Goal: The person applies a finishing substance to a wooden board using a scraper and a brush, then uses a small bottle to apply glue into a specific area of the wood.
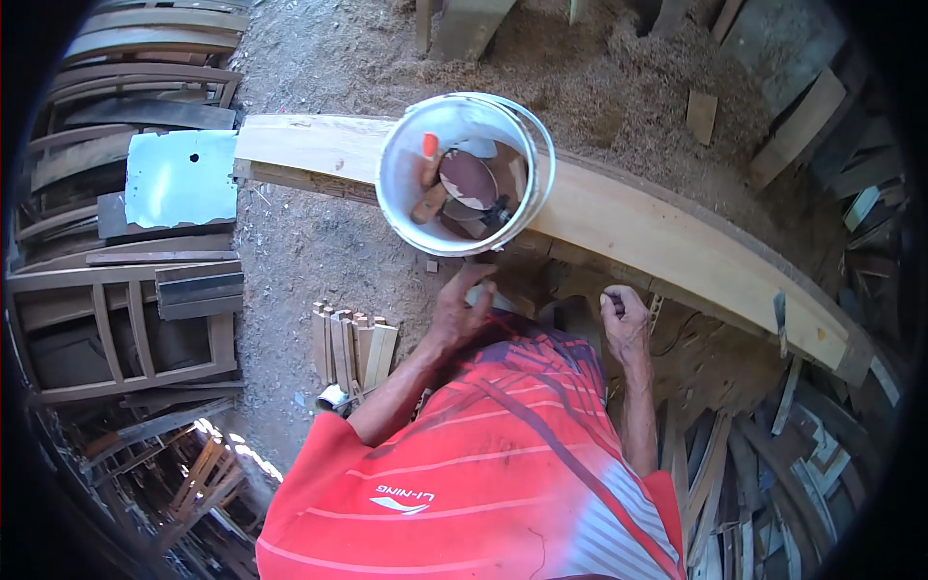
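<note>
A white bucket (391, 208) with a wire handle stands on the long pale wooden plank (638, 217) in front of me. Inside it lie a round brownish disc (468, 180), a wooden handle (428, 205), an orange-tipped tool (430, 147) and darker pieces I cannot make out. My left hand (462, 307) is just below the bucket on the near side, fingers apart, holding nothing I can see. To the right, short of the plank's near edge, my right hand (626, 317) is closed with its fingers curled; whatever may be between the fingertips is too small to tell.
A thin blade-like tool (780, 314) is at the plank's right end. Short wooden sticks (353, 346) stand bundled at left on the dusty ground. Beyond them lie stacked boards, a wooden frame (126, 333) and a pale blue sheet (182, 179). Scrap wood (715, 464) is heaped at lower right.
</note>
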Tool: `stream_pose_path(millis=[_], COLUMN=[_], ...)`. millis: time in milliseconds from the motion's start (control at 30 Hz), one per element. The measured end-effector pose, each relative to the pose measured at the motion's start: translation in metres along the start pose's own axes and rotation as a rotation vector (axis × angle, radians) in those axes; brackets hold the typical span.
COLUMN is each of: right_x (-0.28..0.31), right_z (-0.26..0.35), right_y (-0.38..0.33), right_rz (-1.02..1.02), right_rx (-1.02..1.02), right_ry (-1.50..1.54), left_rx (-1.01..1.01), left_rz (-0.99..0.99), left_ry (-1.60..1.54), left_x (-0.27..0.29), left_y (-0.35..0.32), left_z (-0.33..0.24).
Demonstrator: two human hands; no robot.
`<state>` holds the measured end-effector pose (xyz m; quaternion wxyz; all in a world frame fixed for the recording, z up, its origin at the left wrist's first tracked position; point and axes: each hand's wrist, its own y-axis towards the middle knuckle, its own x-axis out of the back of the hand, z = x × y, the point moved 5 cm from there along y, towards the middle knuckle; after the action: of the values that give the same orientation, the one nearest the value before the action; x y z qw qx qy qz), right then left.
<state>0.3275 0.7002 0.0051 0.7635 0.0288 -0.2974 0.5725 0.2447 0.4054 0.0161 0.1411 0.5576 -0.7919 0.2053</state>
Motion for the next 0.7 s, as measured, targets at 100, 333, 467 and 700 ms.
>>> stream_pose_path(millis=[100, 333, 467, 700], right_x=[0.011, -0.034, -0.101, -0.163], right_z=[0.088, 0.275, 0.291, 0.255], right_y=[0.031, 0.079, 0.123, 0.175], right_rz=[-0.075, -0.075, 0.197, 0.715], right_rx=[0.182, 0.685, 0.702, 0.253], right_ry=[-0.081, -0.129, -0.574, -0.891], left_rx=[0.045, 0.030, -0.073, -0.058], left_rz=[-0.096, -0.242, -0.321, -0.195], left_ry=[-0.069, -0.113, -0.169, -0.321], left_x=[0.035, 0.108, 0.140, 0.156], left_y=[0.006, 0.036, 0.054, 0.081], left_z=[0.031, 0.051, 0.050, 0.049])
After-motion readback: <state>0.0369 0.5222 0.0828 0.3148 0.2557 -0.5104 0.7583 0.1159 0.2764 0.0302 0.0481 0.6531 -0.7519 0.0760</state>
